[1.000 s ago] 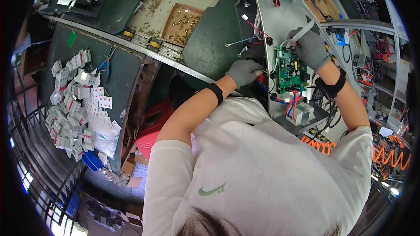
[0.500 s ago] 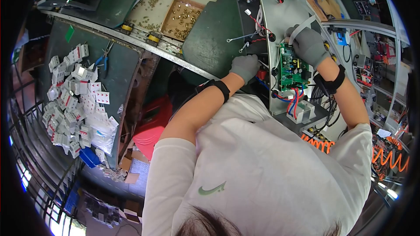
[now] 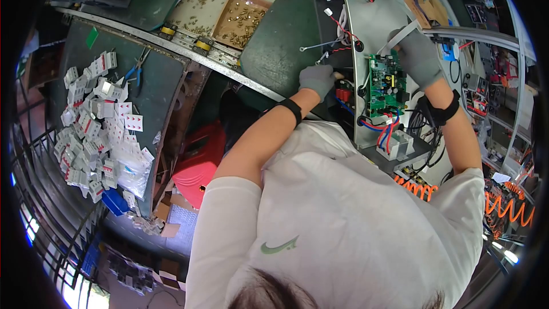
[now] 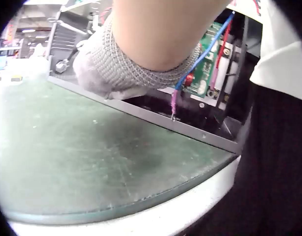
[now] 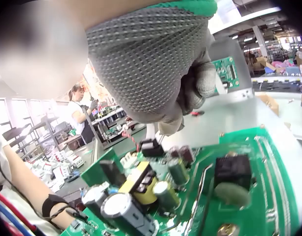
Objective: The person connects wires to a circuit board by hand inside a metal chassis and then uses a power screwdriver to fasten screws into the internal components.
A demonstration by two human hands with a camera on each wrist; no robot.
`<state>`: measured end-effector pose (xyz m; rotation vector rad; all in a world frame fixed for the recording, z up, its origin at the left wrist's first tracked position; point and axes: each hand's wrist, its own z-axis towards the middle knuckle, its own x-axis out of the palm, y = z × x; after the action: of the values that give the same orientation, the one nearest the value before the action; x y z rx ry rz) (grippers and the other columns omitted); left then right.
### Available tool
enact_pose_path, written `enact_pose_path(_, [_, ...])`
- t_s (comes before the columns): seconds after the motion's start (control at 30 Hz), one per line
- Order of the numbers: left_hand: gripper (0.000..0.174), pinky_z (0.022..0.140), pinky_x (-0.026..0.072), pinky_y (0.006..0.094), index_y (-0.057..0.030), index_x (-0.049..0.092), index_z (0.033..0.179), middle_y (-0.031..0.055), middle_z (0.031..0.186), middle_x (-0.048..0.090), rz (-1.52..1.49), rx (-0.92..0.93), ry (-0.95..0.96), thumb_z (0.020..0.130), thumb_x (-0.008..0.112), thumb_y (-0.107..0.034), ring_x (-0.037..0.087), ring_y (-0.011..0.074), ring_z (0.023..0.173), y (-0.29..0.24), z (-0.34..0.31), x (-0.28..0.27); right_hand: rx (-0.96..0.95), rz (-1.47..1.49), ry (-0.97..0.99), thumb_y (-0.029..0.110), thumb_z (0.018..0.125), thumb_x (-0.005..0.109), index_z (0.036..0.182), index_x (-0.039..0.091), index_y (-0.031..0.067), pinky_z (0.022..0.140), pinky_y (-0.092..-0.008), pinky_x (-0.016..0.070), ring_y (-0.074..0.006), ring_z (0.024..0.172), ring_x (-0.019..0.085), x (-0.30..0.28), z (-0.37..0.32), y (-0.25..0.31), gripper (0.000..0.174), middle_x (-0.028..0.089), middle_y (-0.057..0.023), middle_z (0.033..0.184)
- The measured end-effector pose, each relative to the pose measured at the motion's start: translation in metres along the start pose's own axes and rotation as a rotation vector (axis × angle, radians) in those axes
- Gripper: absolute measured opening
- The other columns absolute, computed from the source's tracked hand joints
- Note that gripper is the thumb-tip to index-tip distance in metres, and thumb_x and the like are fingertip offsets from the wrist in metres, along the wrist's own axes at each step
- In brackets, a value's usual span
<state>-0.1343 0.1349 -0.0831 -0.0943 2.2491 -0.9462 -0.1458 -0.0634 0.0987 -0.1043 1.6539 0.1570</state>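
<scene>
An upright metal panel (image 3: pixel 377 28) in a dark case (image 4: pixel 156 119) carries a green circuit board (image 3: pixel 377 92). Over the board's far end, my gloved right hand (image 3: pixel 420 60) holds a flat whitish strip like a ribbon cable (image 3: pixel 399 34) in curled fingers. The right wrist view shows this hand (image 5: pixel 146 64) close above the capacitors (image 5: pixel 125 212) on the board. My gloved left hand (image 3: pixel 317 82) is beside the panel, reaching over the case's edge. Its fingertips are hidden, and I cannot tell whether they hold anything. Red and blue wires (image 3: pixel 389 131) run below the board.
Brass screws lie in a cardboard tray (image 3: pixel 237 20) beyond the rail (image 3: pixel 154 37). On the left bench are a pile of breakers (image 3: pixel 86 131) and blue-handled pliers (image 3: pixel 136 74). Ring-ended leads (image 3: pixel 320 46) stick out of the case. Orange coiled hose (image 3: pixel 414 187) hangs at right.
My left hand has drawn back a little from the panel and moved slightly forward. My right hand has shifted a little to the right with the strip still in its fingers.
</scene>
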Motion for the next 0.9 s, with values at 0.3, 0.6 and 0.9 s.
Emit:
enact_pose_path(0.3, [0.027, 0.067, 0.0493, 0.0395, -0.012, 0.067, 0.091, 0.0109, 0.086, 0.065, -0.155, 0.407, -0.212, 0.086, 0.057, -0.036, 0.063, 0.0302, 0.079, -0.002, -0.047, -0.036, 0.272, 0.103, 0.03, 0.019, 0.077, 0.066, 0.084, 0.063, 0.0089, 0.068, -0.0376, 0.0473, -0.029, 0.079, 0.059, -0.016, -0.031, 0.012, 0.013, 0.06, -0.0094, 0.083])
enact_pose_path(0.6, [0.032, 0.079, 0.0505, 0.0396, -0.0139, 0.056, 0.117, 0.0083, 0.107, 0.062, -0.116, 0.582, -0.286, 0.085, 0.054, -0.015, 0.062, 0.0321, 0.09, -0.127, -0.037, -0.095, 0.715, 0.959, 0.293, 0.02, 0.084, 0.064, 0.097, 0.068, 0.0007, 0.055, -0.0235, 0.0446, -0.0078, 0.061, 0.052, -0.013, -0.03, 0.002, 0.024, 0.061, -0.0027, 0.076])
enact_pose_path(0.9, [0.022, 0.074, 0.0513, 0.0352, -0.0139, 0.064, 0.105, 0.0097, 0.094, 0.068, 0.055, 0.457, -0.085, 0.084, 0.06, -0.02, 0.066, 0.0262, 0.083, -0.124, -0.001, -0.095, 0.83, 1.077, 0.184, 0.02, 0.082, 0.065, 0.093, 0.073, 0.0076, 0.058, -0.0233, 0.0439, -0.0067, 0.063, 0.054, 0.0, -0.041, 0.0, 0.018, 0.065, -0.001, 0.077])
